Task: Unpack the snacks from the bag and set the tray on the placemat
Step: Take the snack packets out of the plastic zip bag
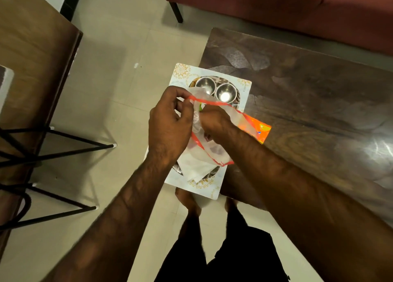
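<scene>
A thin white bag (200, 164) with a red rim hangs over the steel tray (236, 100). My left hand (170, 122) pinches the rim of the bag and holds its mouth apart. My right hand (214, 121) reaches down inside the bag; its fingers are hidden by the plastic. An orange snack packet (260, 130) lies on the table just right of the bag. The tray holds two steel bowls (225, 93) and rests on a white placemat (244, 88) with gold patterns. The placemat overhangs the left edge of the table.
The dark wooden table (319, 94) stretches to the right. A red sofa (297, 7) stands behind it. At the left is a brown wooden table (32, 47) with black metal legs (63, 141). Beige floor tiles and my bare feet (189, 201) lie below.
</scene>
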`<control>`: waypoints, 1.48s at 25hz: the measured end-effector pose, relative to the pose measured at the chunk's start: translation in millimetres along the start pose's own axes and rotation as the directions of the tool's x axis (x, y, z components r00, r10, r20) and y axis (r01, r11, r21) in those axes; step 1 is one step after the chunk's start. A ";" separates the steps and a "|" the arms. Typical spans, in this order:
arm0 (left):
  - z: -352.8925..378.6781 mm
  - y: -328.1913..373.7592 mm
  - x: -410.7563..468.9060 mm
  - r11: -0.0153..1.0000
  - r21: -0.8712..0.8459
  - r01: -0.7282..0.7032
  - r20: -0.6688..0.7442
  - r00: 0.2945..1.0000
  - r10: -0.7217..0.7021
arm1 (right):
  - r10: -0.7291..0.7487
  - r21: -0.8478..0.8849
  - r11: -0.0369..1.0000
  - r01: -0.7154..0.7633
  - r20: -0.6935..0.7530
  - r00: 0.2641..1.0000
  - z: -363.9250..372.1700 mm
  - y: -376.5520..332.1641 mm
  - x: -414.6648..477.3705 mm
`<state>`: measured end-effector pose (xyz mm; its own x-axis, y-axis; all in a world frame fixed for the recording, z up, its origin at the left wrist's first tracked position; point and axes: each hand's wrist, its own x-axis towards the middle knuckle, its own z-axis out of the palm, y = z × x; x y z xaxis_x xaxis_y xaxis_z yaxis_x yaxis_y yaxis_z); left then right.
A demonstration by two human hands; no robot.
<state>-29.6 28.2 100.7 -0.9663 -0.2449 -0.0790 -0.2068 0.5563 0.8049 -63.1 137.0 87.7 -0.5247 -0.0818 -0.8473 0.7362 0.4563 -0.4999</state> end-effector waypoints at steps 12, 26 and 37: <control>-1.1 27.1 10.4 0.981 0.187 -0.061 -0.066 0.995 0.075 | -0.209 -0.167 0.959 0.231 0.134 0.969 -82.2 12.2 -74.7; -16.8 38.2 37.6 0.950 0.300 -0.092 -0.014 0.995 0.100 | -0.763 -0.182 0.625 0.759 0.064 0.644 -90.7 44.4 -106.8; -20.1 25.8 28.2 0.953 0.302 -0.008 -0.089 0.995 0.037 | 0.063 0.829 0.559 0.017 -0.062 0.996 -100.0 149.7 -7.6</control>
<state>-59.0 19.7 131.1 -0.9557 -0.2942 0.0035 -0.2355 0.7720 0.5904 8.3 294.6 37.3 -0.5033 0.0025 -0.8641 0.7572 -0.4806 -0.4424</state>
